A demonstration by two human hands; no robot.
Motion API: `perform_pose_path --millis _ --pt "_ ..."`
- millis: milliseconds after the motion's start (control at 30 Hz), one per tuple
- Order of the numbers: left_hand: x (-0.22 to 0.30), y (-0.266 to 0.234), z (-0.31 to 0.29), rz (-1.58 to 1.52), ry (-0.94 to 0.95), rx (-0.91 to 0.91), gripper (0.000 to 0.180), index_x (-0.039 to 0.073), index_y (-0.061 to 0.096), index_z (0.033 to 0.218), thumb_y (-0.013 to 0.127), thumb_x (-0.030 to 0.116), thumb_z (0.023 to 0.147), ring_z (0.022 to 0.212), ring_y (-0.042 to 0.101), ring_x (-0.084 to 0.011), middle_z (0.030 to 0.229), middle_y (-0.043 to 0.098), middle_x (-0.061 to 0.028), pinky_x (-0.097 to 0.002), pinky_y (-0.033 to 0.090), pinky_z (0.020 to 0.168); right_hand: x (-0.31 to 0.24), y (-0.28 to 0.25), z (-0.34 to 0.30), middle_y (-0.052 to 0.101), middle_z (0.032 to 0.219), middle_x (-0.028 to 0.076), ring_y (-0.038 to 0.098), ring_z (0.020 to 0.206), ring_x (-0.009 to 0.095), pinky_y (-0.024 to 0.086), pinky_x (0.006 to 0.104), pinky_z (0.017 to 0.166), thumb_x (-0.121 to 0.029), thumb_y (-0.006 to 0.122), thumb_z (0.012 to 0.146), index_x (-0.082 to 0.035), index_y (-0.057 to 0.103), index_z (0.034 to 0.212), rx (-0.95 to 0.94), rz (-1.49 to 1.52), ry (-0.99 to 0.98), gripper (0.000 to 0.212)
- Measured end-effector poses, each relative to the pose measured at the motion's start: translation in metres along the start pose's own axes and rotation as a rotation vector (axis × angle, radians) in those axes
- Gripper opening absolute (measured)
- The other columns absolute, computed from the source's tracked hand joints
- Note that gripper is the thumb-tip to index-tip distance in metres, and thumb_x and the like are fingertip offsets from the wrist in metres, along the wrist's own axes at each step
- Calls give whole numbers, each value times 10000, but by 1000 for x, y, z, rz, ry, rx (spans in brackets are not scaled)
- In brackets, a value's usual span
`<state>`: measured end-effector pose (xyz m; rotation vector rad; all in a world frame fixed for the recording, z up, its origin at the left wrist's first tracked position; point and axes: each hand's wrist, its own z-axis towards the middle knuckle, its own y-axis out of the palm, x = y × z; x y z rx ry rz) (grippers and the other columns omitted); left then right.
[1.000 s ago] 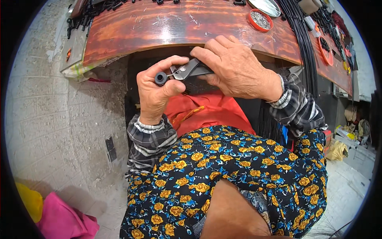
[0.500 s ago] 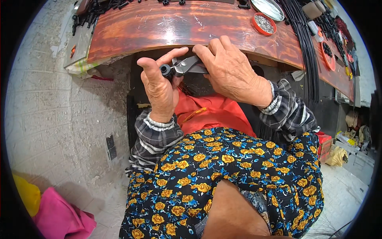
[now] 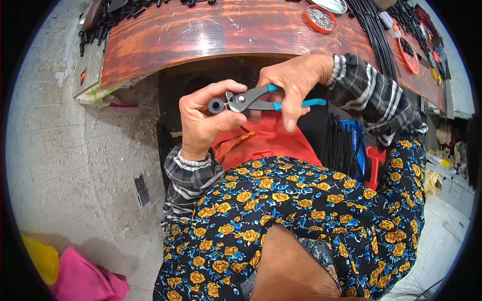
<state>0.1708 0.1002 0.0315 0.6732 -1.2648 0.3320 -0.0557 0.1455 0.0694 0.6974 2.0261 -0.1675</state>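
Observation:
A small black round fitting [image 3: 216, 105] with a hole in its end sits between the thumb and fingers of my left hand [image 3: 198, 113], which is closed around it. Cutting pliers [image 3: 257, 102] with a grey head and blue-tipped handles are gripped in my right hand [image 3: 293, 83]. Their jaws meet the fitting's side beside my left fingertips; what lies between the jaws is too small to make out. The handles stand spread, one under my right palm and the other passing by my right thumb. Both hands are above the red cloth [image 3: 271, 138] on my lap.
Before me curves the edge of a glossy reddish wooden table [image 3: 165, 45], strewn with small bits. On it are a red dish of small metal pieces [image 3: 321, 19], a bundle of long black rods [image 3: 374, 37] and a red tray [image 3: 407, 55]. A wall [image 3: 60, 145] rises at left.
My right hand has turned and come down, bringing the pliers' blue handles into view. My left thumb and fingers have folded in around the fitting. The whole view has shifted slightly.

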Motion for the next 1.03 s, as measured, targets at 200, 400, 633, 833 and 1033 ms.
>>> perform_pose_path --millis 200,400,633,833,1033 --pt "-3 -6 3 26 10 108 391 -12 666 1038 778 47 668 721 517 -33 839 613 17 -170 413 645 -5 44 1 573 897 133 572 797 336 459 409 661 -118 676 620 -7 526 1126 1230 -1282 -320 539" --pt "1 -8 3 -39 -6 -23 516 -36 647 1094 829 105 632 680 498 -29 800 597 32 -164 393 622 2 26 -8 606 749 97 623 703 226 464 358 592 -196 789 681 11 602 966 620 -459 -165 399" --pt "-2 -6 6 10 -18 59 432 -37 666 1009 826 142 650 759 546 -52 873 632 -7 -187 426 691 8 40 -10 565 776 146 559 658 289 439 367 587 -286 629 839 4 465 1214 988 -934 -414 501" --pt "7 -4 9 -60 -13 21 493 -37 657 1058 834 136 631 780 540 -53 872 623 -4 -190 423 707 10 26 -12 575 739 109 613 685 256 459 347 591 -205 678 786 -12 535 1117 1151 -1309 -393 409" --pt "-1 -15 11 -12 -15 2 556 -17 611 1158 813 132 662 838 587 -91 948 653 -43 -202 444 768 -2 24 -16 624 629 48 625 543 202 493 305 497 -391 765 722 -59 594 1133 639 -573 -73 555"
